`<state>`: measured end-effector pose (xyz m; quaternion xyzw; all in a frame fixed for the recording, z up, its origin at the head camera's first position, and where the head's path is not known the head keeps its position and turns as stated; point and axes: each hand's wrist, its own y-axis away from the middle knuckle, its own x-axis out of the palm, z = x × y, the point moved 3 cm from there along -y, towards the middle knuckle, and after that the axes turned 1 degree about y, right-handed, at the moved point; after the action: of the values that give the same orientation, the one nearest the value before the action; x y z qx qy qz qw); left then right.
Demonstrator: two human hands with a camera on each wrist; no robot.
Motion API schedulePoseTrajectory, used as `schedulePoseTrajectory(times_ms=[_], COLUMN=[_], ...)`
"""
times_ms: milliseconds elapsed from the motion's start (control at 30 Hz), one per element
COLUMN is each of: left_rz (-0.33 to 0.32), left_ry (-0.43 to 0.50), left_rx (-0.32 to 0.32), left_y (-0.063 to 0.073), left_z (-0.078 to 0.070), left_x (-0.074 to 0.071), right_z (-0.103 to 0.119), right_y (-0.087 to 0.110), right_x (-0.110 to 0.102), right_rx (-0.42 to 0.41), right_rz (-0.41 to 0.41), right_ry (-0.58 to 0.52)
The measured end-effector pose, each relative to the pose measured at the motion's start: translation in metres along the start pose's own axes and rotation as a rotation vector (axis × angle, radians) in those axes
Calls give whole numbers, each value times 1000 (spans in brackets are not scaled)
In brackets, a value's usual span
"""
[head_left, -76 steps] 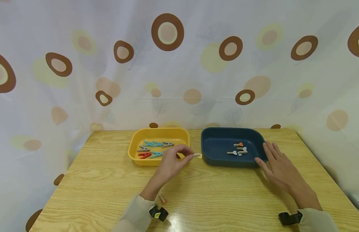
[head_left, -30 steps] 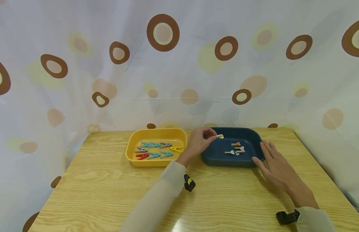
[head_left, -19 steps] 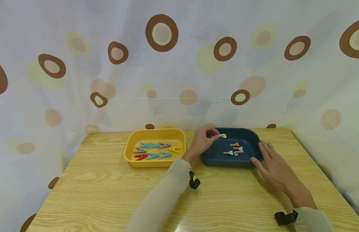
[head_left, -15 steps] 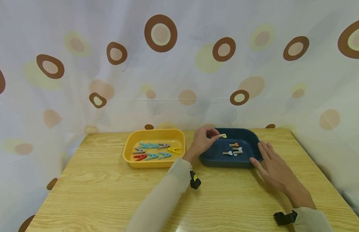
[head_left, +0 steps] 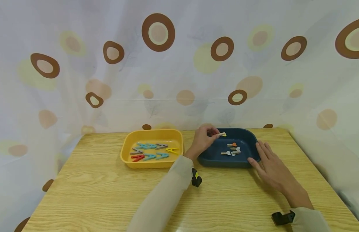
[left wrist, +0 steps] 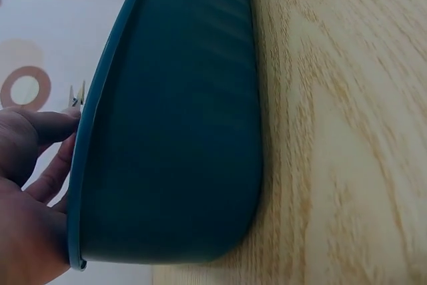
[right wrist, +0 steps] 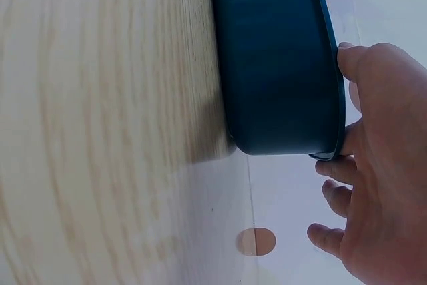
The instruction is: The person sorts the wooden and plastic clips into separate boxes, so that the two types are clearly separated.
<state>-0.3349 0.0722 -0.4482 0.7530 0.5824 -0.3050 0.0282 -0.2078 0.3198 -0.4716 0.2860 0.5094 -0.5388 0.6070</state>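
Note:
In the head view my left hand (head_left: 202, 140) pinches a small wooden clothespin (head_left: 222, 134) with a yellow heart, held over the left part of the navy-blue tray (head_left: 225, 163). The same clothespin (left wrist: 77, 98) peeks above the rim in the left wrist view. Several little wooden clothespins with white hearts (head_left: 236, 149) and one with an orange heart (head_left: 232, 145) lie on the tray's floor. My right hand (head_left: 274, 170) rests at the tray's right end; in the right wrist view its thumb touches the rim and the fingers lie loosely extended around the corner.
Left of the blue tray stands a yellow tray (head_left: 151, 165) holding several plastic clothespins: light-blue ones (head_left: 150, 156), greyish ones (head_left: 161, 146), a red one (head_left: 137, 158) and a yellow one (head_left: 172, 150). Both sit on a wooden table (head_left: 104, 187) before a patterned curtain (head_left: 167, 71).
My left hand has carried the clothespin from between the trays to above the blue tray, then barely moved. A loose orange clothespin seen on the table earlier is out of sight. Right hand stays at the rim.

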Motion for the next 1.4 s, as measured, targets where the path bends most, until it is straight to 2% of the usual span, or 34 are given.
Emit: schedulePoseTrajectory(times_ms=[200, 467, 733, 1400], left_rz=[-1, 4, -4, 42], left_ry=[-48, -64, -26, -16], left_rx=[-16, -52, -52, -11], left_y=[-2, -3, -6, -3], left_z=[1, 0, 2, -1], left_x=[3, 4, 2, 2], right_z=[2, 4, 4, 1], right_y=[0, 1, -1, -1], right_x=[1, 0, -1, -1], right_rx=[11, 5, 8, 17], right_rz=[8, 14, 16, 31], right_ry=[-5, -13, -10, -9])
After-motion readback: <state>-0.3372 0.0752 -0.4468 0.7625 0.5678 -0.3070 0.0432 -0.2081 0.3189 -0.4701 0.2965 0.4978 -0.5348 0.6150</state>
